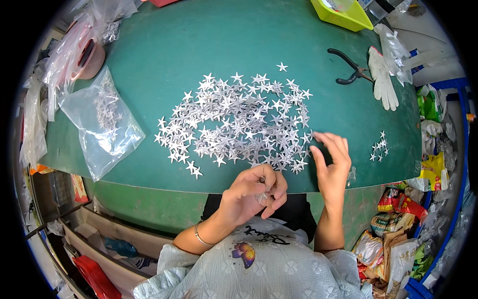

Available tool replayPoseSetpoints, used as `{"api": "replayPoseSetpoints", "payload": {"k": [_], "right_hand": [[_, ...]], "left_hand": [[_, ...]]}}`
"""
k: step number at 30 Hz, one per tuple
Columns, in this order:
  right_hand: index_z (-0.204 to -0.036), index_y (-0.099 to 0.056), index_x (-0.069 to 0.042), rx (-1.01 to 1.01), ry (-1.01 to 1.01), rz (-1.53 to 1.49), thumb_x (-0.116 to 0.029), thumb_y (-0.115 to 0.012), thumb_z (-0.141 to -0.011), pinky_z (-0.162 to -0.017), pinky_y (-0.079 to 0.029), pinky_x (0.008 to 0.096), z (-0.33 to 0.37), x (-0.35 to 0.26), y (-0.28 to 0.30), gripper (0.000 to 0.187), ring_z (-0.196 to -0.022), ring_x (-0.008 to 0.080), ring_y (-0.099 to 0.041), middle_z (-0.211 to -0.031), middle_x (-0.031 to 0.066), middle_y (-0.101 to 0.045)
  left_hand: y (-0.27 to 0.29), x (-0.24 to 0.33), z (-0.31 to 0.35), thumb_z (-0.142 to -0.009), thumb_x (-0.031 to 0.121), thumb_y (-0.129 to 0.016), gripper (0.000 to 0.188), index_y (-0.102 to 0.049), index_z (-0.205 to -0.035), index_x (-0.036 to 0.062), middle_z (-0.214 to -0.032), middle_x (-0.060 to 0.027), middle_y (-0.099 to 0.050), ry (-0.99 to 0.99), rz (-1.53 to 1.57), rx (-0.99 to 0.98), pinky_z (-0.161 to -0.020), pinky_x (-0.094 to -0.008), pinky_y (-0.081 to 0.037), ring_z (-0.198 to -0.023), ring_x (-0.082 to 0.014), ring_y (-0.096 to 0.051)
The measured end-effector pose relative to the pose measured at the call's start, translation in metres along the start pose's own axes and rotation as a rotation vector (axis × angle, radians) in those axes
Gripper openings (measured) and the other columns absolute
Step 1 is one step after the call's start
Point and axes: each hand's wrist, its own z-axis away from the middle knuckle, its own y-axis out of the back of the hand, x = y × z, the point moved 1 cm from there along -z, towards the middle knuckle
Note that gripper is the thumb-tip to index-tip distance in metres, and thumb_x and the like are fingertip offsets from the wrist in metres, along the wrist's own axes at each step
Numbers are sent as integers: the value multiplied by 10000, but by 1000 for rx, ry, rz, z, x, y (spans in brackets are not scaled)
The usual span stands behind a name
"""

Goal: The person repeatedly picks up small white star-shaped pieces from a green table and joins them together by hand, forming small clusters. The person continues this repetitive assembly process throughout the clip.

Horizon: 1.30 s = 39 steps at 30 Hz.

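Observation:
A wide heap of small silver starfish-shaped pieces [249, 133] lies on the green table [199, 40]. My left hand [251, 192] is at the table's near edge, its fingers curled round a silver starfish piece [261, 197] that shows partly between them; whether it holds more is hidden. At the heap's right edge is my right hand [332, 164], thumb and index finger apart beside the outermost stars, with nothing seen between them. A small separate group of stars [379, 147] lies farther right. On the left, a clear plastic bag [104, 144] contains more stars.
Black-handled pliers [354, 70] and a white glove [382, 79] lie at the right. A yellow-green basket [343, 17] stands at the far right. A pink container [92, 60] and plastic bags are at the far left. Packages [393, 219] fill the space beside the table's right end.

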Motion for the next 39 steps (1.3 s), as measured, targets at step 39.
{"api": "replayPoseSetpoints", "payload": {"k": [39], "right_hand": [[-835,-562,-20,-9,141,321,-43,-625,-766,-753,-351,371,-4,8,-15,96,-846,255,-499,-874,79,-548]], "left_hand": [[9,-7,2,-941,144,-456,236,-564,-1044,-39,-647,3,-410,13,-240,255,-469,-179,-297,-558,-57,-349]]}}
